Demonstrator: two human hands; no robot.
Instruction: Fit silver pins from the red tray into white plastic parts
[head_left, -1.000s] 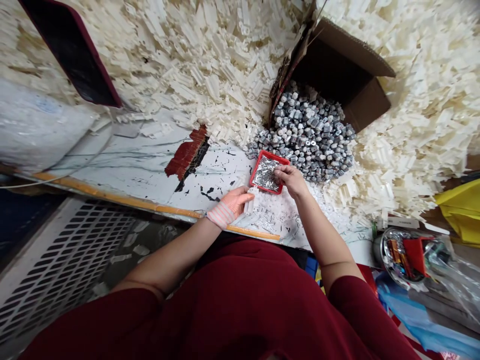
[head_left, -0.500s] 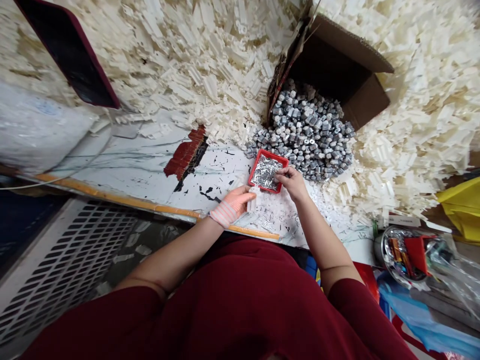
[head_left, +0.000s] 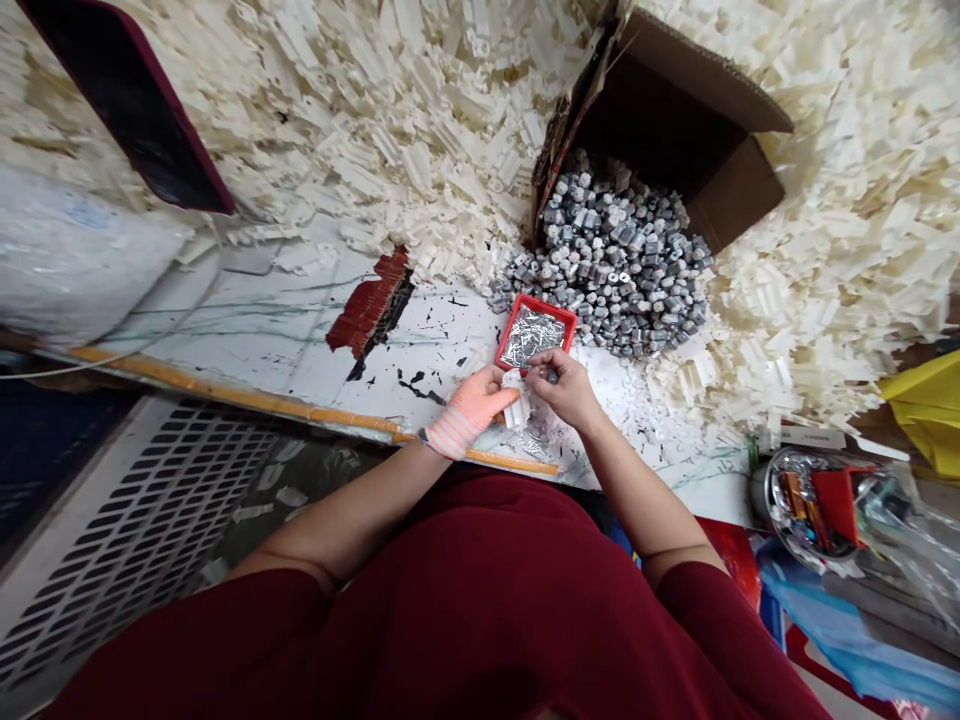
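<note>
Hands close together just below the red tray. Your left hand (head_left: 480, 403) is clenched, its fingers (head_left: 501, 388) wrapped around a white plastic part (head_left: 516, 402) and holding it tilted upright, with a pink striped wrap (head_left: 448, 432) on that wrist. Your right hand (head_left: 564, 387) is pinched, with its fingertips (head_left: 541, 362) drawn together at the top end of the white part. Anything held between them is too small to make out. Compared with the frame half a second earlier, your right hand has moved down off the tray and now sits just beside your left hand, no longer apart from it.

The white part stays in your left hand, just below the corner of the red tray (head_left: 558, 316), which is filled with loose silver metal pins (head_left: 531, 336). The tray rests on a chipped white-painted bench (head_left: 442, 345) edged by an orange strip (head_left: 225, 393). Just beyond it, grey hexagonal metal pieces (head_left: 611, 265) spread from a cardboard box (head_left: 679, 125), and a heap of white plastic parts (head_left: 360, 130) surrounds both.
</note>
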